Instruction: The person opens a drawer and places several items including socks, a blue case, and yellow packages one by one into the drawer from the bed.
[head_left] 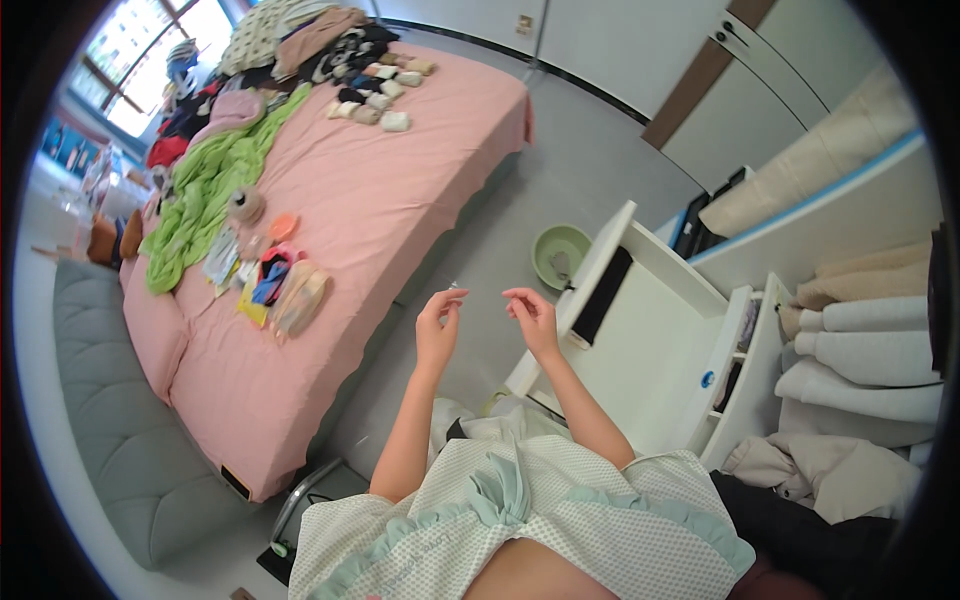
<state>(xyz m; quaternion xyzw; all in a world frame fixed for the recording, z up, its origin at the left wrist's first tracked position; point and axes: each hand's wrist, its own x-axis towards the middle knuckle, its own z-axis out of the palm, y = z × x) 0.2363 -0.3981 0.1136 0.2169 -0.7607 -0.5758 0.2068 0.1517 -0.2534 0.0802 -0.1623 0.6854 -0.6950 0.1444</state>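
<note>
My left hand is raised over the floor between bed and drawer, its fingers bent and held apart from the thumb. A tiny pale glint shows by its fingertips; I cannot make out what it is. Facing it across a gap, my right hand has loosely curled fingers and seems to hold nothing. Just right of that hand is a pulled-out white drawer. A long black folded cloth lies inside along its front panel. Beyond the hands, a green basin with a small greyish thing in it sits on the floor.
Left is a bed with a pink sheet, bearing rolled socks, a green blanket, heaped clothes and small colourful items. At right, clothes hang in a wardrobe. A metal-framed chair stands at lower left.
</note>
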